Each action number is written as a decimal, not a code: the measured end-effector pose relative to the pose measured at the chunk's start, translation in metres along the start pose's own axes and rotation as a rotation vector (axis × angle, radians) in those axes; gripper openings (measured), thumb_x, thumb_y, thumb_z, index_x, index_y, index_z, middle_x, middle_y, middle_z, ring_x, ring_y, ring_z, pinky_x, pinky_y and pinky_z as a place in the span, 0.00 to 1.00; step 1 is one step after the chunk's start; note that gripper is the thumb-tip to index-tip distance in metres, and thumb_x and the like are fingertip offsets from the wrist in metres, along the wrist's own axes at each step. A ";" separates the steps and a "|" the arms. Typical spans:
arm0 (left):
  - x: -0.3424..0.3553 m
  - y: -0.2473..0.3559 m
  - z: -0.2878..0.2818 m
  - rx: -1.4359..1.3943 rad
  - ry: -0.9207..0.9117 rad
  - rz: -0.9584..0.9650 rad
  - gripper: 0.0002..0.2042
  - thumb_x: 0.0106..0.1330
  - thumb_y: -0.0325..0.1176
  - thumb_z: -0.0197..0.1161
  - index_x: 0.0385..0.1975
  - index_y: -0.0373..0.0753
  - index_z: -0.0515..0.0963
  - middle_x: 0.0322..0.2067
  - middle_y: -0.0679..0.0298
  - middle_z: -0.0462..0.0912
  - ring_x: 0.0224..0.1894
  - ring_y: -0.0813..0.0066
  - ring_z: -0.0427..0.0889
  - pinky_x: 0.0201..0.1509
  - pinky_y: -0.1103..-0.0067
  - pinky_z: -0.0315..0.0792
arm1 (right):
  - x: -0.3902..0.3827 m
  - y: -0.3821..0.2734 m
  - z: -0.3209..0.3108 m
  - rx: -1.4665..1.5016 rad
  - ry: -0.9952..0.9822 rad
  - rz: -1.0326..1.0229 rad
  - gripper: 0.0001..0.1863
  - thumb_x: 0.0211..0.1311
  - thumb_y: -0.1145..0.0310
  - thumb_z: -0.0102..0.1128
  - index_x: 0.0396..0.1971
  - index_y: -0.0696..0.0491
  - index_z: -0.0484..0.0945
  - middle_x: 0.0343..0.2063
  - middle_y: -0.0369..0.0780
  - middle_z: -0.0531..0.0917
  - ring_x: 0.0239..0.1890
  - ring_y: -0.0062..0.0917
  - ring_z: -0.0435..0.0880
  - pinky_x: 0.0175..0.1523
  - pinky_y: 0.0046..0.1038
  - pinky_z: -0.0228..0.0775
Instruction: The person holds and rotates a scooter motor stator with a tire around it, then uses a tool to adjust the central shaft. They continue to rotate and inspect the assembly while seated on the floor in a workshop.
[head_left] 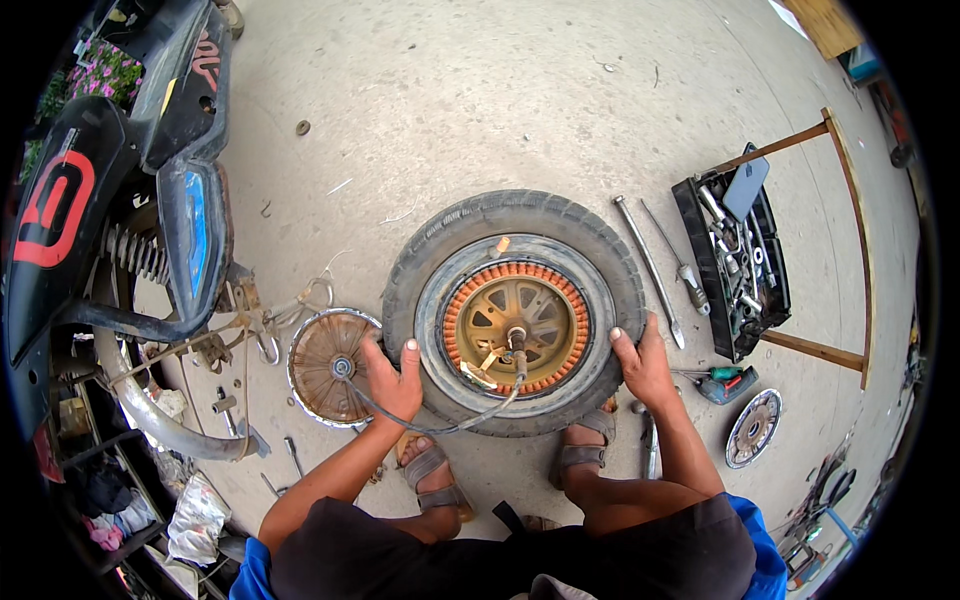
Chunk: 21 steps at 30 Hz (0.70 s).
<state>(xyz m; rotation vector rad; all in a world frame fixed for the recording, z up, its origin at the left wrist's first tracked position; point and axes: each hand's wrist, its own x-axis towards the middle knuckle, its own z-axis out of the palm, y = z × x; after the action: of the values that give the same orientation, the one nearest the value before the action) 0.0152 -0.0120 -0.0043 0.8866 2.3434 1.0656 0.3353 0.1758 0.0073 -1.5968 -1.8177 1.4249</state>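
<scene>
A hub-motor wheel with a black tyre (514, 210) lies on its side in front of me. Its hub is uncovered, showing a ring of copper windings (460, 318) around a spoked core and a central axle (517, 340). A cable (470, 422) runs from the axle across the tyre towards the left. My left hand (395, 382) grips the tyre's near left side, thumb on the sidewall, fingers along the outer edge. On the opposite side, my right hand (648, 368) holds the tyre the same way. Left of the tyre lies a round ribbed motor cover (318, 365).
A partly dismantled scooter (185, 240) stands at the left. To the right are a long metal bar (650, 270), a screwdriver (690, 285), an open black toolbox (715, 300) with a phone (745, 188) on it, a wooden frame (868, 260) and another round cover (753, 428).
</scene>
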 end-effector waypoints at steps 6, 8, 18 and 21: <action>0.001 -0.002 0.002 -0.019 0.000 -0.001 0.28 0.74 0.43 0.61 0.58 0.24 0.62 0.51 0.40 0.69 0.56 0.47 0.71 0.64 0.60 0.62 | 0.001 0.001 -0.001 -0.012 0.002 -0.013 0.32 0.70 0.57 0.63 0.59 0.67 0.64 0.46 0.61 0.84 0.53 0.49 0.86 0.58 0.40 0.74; 0.001 -0.002 0.002 -0.023 -0.006 -0.012 0.27 0.74 0.43 0.61 0.58 0.24 0.62 0.51 0.40 0.69 0.56 0.47 0.71 0.64 0.60 0.62 | 0.001 0.000 -0.002 -0.021 0.004 -0.009 0.32 0.69 0.57 0.63 0.59 0.67 0.64 0.46 0.61 0.85 0.52 0.49 0.86 0.58 0.40 0.75; -0.001 -0.005 0.004 0.007 0.003 0.008 0.27 0.75 0.42 0.59 0.59 0.24 0.62 0.52 0.40 0.70 0.57 0.49 0.71 0.65 0.61 0.62 | 0.000 -0.006 -0.003 -0.039 0.010 -0.021 0.32 0.69 0.56 0.64 0.58 0.66 0.64 0.45 0.60 0.85 0.51 0.49 0.86 0.57 0.40 0.75; -0.002 -0.006 0.004 -0.007 -0.006 -0.009 0.27 0.75 0.43 0.59 0.60 0.23 0.62 0.53 0.40 0.70 0.58 0.48 0.71 0.66 0.62 0.61 | 0.001 -0.005 -0.003 -0.048 0.010 -0.026 0.32 0.69 0.56 0.64 0.58 0.66 0.64 0.45 0.60 0.85 0.51 0.49 0.87 0.57 0.40 0.75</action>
<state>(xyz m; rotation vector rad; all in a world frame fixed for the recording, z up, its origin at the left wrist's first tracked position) 0.0164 -0.0141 -0.0109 0.8753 2.3351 1.0648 0.3343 0.1789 0.0124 -1.5950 -1.8732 1.3693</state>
